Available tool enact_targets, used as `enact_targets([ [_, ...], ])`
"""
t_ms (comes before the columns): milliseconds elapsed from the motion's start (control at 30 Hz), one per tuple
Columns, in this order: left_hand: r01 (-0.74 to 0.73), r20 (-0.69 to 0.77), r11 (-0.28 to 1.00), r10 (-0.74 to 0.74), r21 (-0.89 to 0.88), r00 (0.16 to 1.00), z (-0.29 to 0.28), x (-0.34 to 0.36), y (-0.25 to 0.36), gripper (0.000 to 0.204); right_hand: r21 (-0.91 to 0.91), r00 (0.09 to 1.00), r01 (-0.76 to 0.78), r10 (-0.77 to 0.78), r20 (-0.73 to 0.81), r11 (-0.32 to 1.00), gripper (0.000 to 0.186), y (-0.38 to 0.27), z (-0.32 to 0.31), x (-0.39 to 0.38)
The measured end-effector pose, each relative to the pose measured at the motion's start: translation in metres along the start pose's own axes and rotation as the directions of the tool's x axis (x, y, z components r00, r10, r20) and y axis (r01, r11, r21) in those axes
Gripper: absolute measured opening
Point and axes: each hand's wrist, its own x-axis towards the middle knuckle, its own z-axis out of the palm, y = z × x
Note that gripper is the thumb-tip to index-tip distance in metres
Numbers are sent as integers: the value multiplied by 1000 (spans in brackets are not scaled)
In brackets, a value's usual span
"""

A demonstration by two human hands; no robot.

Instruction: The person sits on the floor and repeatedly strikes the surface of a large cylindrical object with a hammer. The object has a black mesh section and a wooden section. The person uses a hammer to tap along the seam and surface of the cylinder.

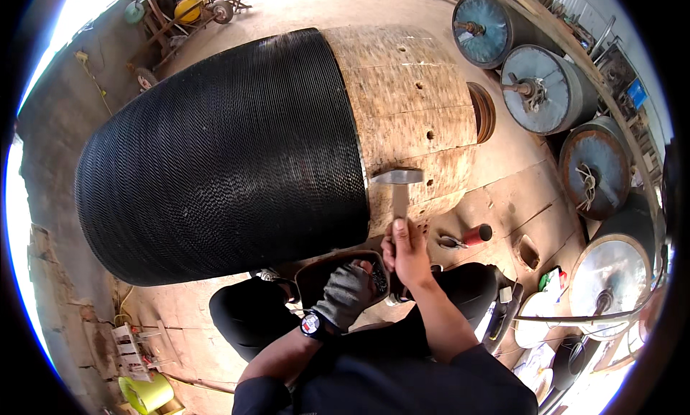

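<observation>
My right hand (410,255) grips the wooden handle of a hammer (399,176), its steel head raised beside the big drum. My left hand (343,294), in a grey glove with a watch at the wrist, reaches into a dark open box (307,277) between my knees. Its fingers are curled, with small dark pieces like nails beside them; what they hold is hidden. Ahead lies the large barrel-shaped drum, with a black ridged covering (223,149) over most of its length. Bare wooden planking (402,106) with a row of holes shows at its right end.
Pliers (451,242) and a red can (477,234) lie on the floor right of my hands. Several metal-ended rollers (544,90) line the right side. A wheelbarrow (192,11) stands at the far left, and a yellow-green roll (146,393) sits at the lower left.
</observation>
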Motion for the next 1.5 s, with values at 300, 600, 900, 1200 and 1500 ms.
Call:
enact_targets([
  [300,-256,-569,867,479,428,668,-122,91,-27,41,-895,874,244,-485,36,374,26,-4,-7,-12],
  [600,-100,-607,822,490,561,626,-130,114,-50,43,-786,604,554,-783,151,275,23,0,-14,-16],
  [900,-71,-623,837,457,542,635,-128,114,-54,41,-580,472,718,-882,0,384,14,11,-8,-13],
  [1200,-16,-637,834,434,552,637,-129,117,-51,41,-829,638,477,-764,98,292,25,5,-11,-17],
  [1500,55,-599,771,446,634,665,-137,119,-48,44,-769,479,626,-843,246,131,27,-13,-17,-22],
])
